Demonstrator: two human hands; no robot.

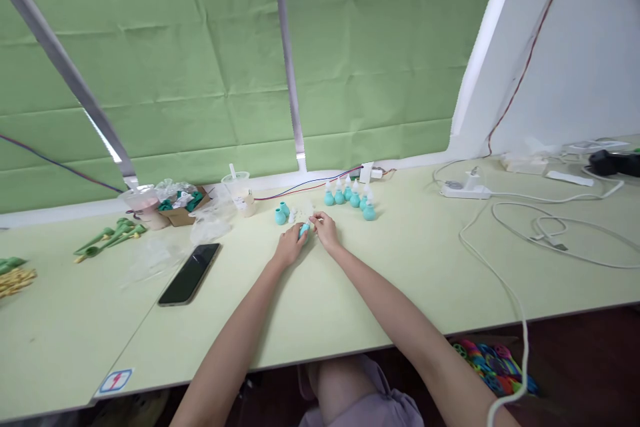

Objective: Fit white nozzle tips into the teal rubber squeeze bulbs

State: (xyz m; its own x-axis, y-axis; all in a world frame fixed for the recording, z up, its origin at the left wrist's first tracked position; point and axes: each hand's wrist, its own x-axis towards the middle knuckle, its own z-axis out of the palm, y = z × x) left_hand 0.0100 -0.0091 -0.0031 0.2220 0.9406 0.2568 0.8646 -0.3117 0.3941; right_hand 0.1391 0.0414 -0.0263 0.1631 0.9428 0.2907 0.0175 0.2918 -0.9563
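My left hand is closed around a small teal bulb on the pale green table. My right hand pinches at the top of that same bulb, fingers drawn together. Just behind my hands stand two teal bulbs without tips and a few small white tips. Farther back, several teal bulbs with white tips stand in a group.
A black phone lies left of my arms. A cardboard box with bags, plastic cups and green funnels sit at the back left. A white power strip and cables spread right.
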